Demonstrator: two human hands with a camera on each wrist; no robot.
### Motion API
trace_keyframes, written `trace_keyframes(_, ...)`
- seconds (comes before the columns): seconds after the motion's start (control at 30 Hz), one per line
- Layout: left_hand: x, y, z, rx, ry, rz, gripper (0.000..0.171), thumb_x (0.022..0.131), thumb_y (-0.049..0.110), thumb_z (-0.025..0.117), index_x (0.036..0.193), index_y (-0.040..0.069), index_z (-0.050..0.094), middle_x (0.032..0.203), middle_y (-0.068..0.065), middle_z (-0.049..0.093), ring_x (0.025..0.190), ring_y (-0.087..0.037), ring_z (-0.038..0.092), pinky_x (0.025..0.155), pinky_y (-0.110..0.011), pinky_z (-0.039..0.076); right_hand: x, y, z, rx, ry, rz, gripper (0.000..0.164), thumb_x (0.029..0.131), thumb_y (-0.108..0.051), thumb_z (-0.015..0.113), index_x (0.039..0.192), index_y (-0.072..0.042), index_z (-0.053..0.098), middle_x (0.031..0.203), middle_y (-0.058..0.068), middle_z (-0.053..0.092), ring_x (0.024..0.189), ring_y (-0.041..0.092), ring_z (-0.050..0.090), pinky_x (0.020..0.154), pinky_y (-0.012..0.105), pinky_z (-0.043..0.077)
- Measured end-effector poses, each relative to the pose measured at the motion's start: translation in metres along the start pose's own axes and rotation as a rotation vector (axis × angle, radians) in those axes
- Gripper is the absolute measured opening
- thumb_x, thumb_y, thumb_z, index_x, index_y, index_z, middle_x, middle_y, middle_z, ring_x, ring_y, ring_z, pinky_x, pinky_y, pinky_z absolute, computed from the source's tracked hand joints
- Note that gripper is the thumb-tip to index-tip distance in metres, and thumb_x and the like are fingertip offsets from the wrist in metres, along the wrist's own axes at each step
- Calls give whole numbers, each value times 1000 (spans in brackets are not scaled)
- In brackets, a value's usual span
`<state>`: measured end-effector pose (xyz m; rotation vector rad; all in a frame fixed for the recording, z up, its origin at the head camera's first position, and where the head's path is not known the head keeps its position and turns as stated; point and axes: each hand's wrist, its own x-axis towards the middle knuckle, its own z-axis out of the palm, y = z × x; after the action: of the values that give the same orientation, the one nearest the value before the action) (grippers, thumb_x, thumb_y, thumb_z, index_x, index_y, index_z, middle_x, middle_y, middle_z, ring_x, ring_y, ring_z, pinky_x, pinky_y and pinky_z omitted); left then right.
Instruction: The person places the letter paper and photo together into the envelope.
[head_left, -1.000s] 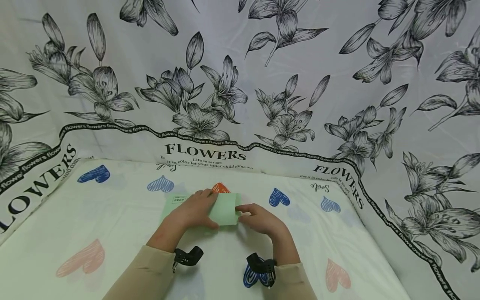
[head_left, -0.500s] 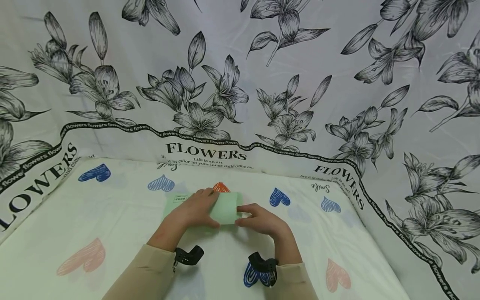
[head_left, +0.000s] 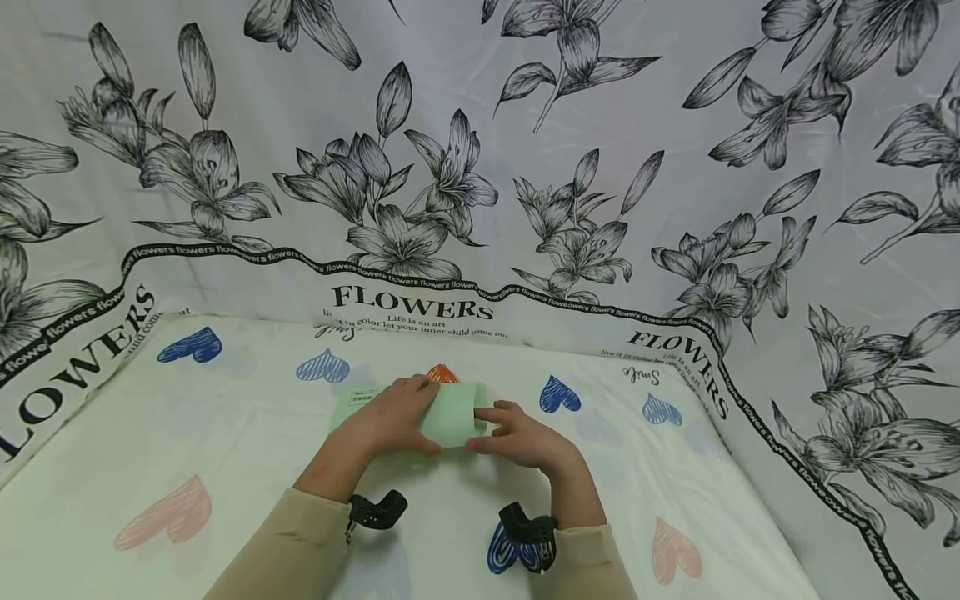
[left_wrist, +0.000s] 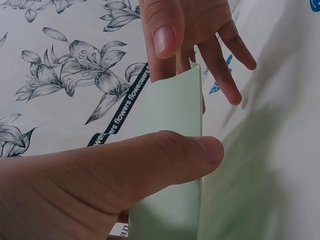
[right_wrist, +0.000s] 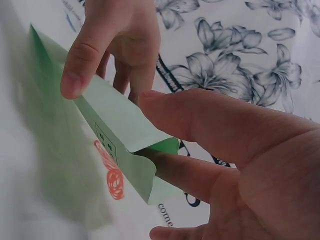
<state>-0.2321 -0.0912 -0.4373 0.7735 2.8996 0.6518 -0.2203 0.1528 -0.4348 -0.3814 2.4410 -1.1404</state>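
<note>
A light green paper envelope (head_left: 453, 415) with a small printed box lies lengthwise between the hands, its open end to the right. My left hand (head_left: 384, 415) grips it, thumb along the near edge and fingers behind, as the left wrist view shows. The right hand (head_left: 528, 439) is at the open end. Its index finger reaches straight into the mouth of the envelope (right_wrist: 115, 115), hiding the fingertip. The right thumb (left_wrist: 165, 37) stays outside, by the mouth's near corner, and the other fingers are spread. In the right wrist view the mouth gapes around the inserted finger.
A white cloth (head_left: 247, 467) printed with coloured hearts covers the surface under the hands. Behind it hangs a white curtain (head_left: 480, 200) with black flower drawings. A black camera band sits on each wrist. An orange heart print (head_left: 442, 372) shows just behind the envelope.
The right thumb has moved left to the envelope's near corner, and the right fingers have spread more. The envelope and left hand have hardly shifted.
</note>
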Motion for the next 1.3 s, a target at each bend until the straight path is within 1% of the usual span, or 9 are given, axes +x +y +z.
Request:
trace_keyframes(0.17, 0, 4, 1, -29, -18, 32, 99, 76, 40, 90, 152, -5, 44, 150, -20, 46, 138, -39, 44, 113, -51, 40, 2, -4, 7, 46, -17, 0, 59, 89, -43, 78, 140, -16, 64, 166, 19, 13, 142, 42, 32, 110, 61, 37)
trace_keyframes(0.23, 0, 5, 1, -32, -18, 38, 99, 76, 41, 89, 151, -4, 45, 150, -19, 46, 137, -38, 44, 112, -50, 42, 3, -6, 10, 54, -22, 2, 60, 88, -44, 78, 139, -15, 64, 166, 19, 9, 141, 41, 31, 110, 60, 37)
trace_keyframes(0.33, 0, 5, 0, -25, -7, 31, 98, 75, 42, 89, 151, -3, 45, 150, -18, 47, 137, -38, 45, 110, -50, 43, 4, -7, 12, 42, -18, 6, 61, 88, -45, 78, 139, -16, 64, 167, 18, 6, 142, 41, 29, 110, 60, 37)
trace_keyframes(0.5, 0, 2, -5, -10, 14, 23, 100, 74, 41, 90, 150, -5, 45, 149, -21, 47, 135, -40, 46, 111, -52, 43, 0, -7, 5, 10, 16, 17, 62, 88, -48, 77, 142, -21, 63, 170, 16, 5, 149, 45, 22, 113, 66, 31)
trace_keyframes(0.73, 1, -5, -4, 37, 27, 11, 98, 73, 38, 92, 148, -7, 47, 145, -24, 49, 131, -43, 48, 111, -53, 42, -6, 4, -9, 14, 100, 62, 49, 93, -47, 71, 139, -29, 65, 169, 18, 11, 140, 45, 43, 105, 64, 43)
trace_keyframes(0.83, 1, -5, -2, 34, 15, 6, 99, 72, 36, 93, 147, -8, 47, 144, -26, 49, 132, -45, 47, 112, -54, 40, -7, 9, -12, 5, 133, 77, 45, 96, -45, 69, 137, -26, 67, 167, 21, 17, 136, 45, 46, 103, 64, 46)
trace_keyframes(1.03, 0, -3, 1, 22, -40, -34, 93, 73, 34, 92, 149, 1, 51, 149, -25, 47, 137, -46, 43, 114, -58, 36, -7, 11, -14, -6, 163, 91, 44, 98, -39, 68, 137, -18, 67, 163, 24, 25, 131, 44, 51, 102, 61, 47)
trace_keyframes(1.17, 0, -5, 5, 9, -99, -79, 87, 73, 34, 91, 149, 11, 55, 152, -24, 44, 141, -46, 39, 115, -60, 34, -7, 9, -13, -28, 163, 98, 43, 99, -38, 67, 137, -18, 67, 160, 19, 33, 129, 41, 52, 101, 60, 48)
trace_keyframes(1.3, -1, -6, 9, -7, -152, -125, 80, 74, 34, 91, 145, 15, 61, 155, -24, 41, 145, -47, 32, 117, -61, 30, -5, 8, -13, -61, 168, 104, 44, 98, -40, 67, 136, -18, 67, 159, 18, 35, 129, 40, 52, 101, 62, 48)
